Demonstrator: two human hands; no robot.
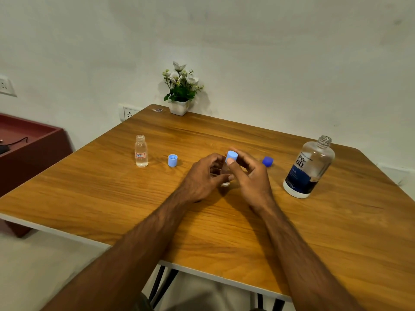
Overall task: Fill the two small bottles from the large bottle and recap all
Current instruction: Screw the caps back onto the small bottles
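Observation:
At the middle of the wooden table (224,221) my left hand (202,178) grips a small clear bottle (224,176), mostly hidden between my hands. My right hand (251,176) pinches a light blue cap (231,156) on top of that bottle. A second small bottle (141,151) stands uncapped at the left, holding clear liquid, with its light blue cap (172,160) lying beside it, open side up. The large bottle (308,168) with a dark blue label stands uncapped at the right. Its dark blue cap (268,161) lies behind my right hand.
A white pot of artificial flowers (180,90) stands at the table's far edge against the wall. A dark red cabinet (29,149) sits to the left of the table. Wall sockets (129,113) are behind the table's far left corner.

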